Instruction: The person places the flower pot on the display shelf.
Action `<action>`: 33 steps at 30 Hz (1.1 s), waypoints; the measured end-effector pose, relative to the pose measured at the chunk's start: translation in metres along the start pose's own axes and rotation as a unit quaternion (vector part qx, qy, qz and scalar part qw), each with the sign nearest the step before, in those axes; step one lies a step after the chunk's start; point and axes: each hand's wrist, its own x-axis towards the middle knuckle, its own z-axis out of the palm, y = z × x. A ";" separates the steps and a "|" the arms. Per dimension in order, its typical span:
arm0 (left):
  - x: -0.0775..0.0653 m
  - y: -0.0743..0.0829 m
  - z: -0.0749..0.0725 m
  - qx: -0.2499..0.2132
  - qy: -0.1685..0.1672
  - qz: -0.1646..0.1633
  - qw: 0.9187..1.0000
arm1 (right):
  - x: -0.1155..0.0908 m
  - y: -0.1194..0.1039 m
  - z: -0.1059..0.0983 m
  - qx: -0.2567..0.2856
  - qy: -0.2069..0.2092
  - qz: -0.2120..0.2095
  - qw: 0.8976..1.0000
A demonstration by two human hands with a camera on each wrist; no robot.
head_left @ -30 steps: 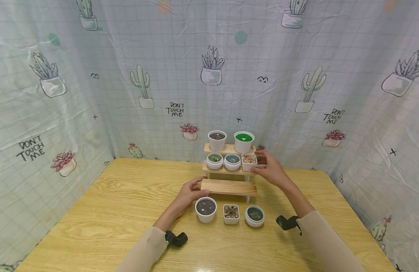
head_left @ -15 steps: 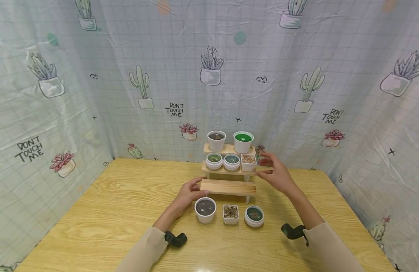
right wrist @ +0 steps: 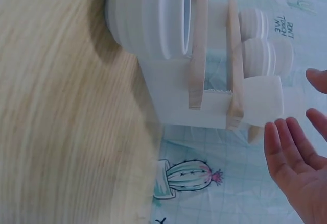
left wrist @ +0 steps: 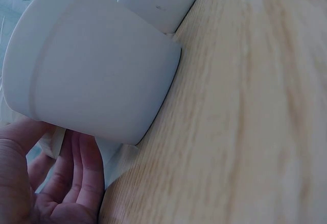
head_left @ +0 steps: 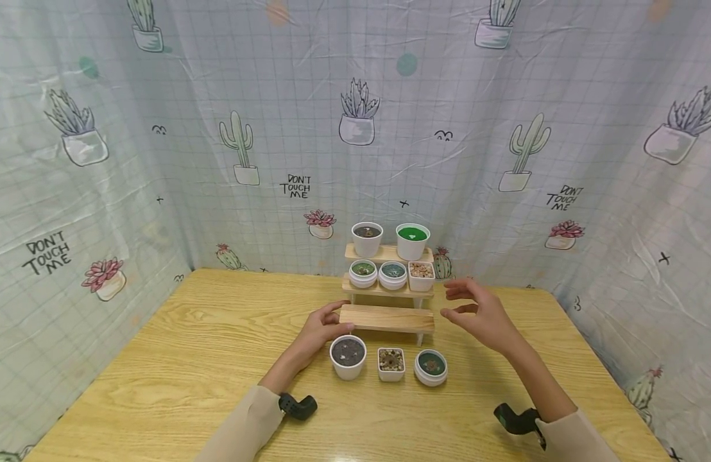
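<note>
A three-step wooden plant stand [head_left: 387, 316] with white supports stands on the table. My left hand [head_left: 317, 330] grips the left end of its bare lowest shelf, thumb in front and fingers behind; the left wrist view shows the fingers [left wrist: 76, 170] partly hidden below a white pot [left wrist: 97, 66]. My right hand [head_left: 484, 317] hangs to the right of the stand, fingers apart and holding nothing. Nearest it is the square white pot of pinkish pebbles [head_left: 421, 284] at the right end of the middle shelf. In the right wrist view the fingertips [right wrist: 271, 129] overlap the shelf pots' side.
Two low round pots [head_left: 363, 281] [head_left: 393, 282] share the middle shelf. On the top shelf are a dark-filled pot [head_left: 367, 247] and a green-filled pot [head_left: 412, 249]. Before the stand sit a tall round pot [head_left: 348, 371], a square pebble pot [head_left: 391, 376] and a low round pot [head_left: 430, 380].
My right hand has let go of the square pebble pot on the middle shelf and drawn away to the right and toward me. The left hand has stayed on the stand.
</note>
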 end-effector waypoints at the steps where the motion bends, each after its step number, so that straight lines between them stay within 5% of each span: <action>1: 0.000 0.000 0.000 0.001 0.000 0.000 1.000 | -0.002 0.000 0.000 0.000 -0.004 -0.002 1.000; 11: 0.001 -0.003 0.000 -0.008 0.007 0.003 1.000 | -0.018 0.002 0.000 0.020 -0.081 -0.041 0.996; 23: 0.000 -0.002 0.000 -0.013 -0.001 0.006 1.000 | -0.026 0.012 0.003 0.050 -0.207 -0.021 0.977; 33: 0.000 -0.001 0.000 -0.015 -0.003 0.005 1.000 | -0.030 0.015 0.006 0.071 -0.244 -0.021 0.967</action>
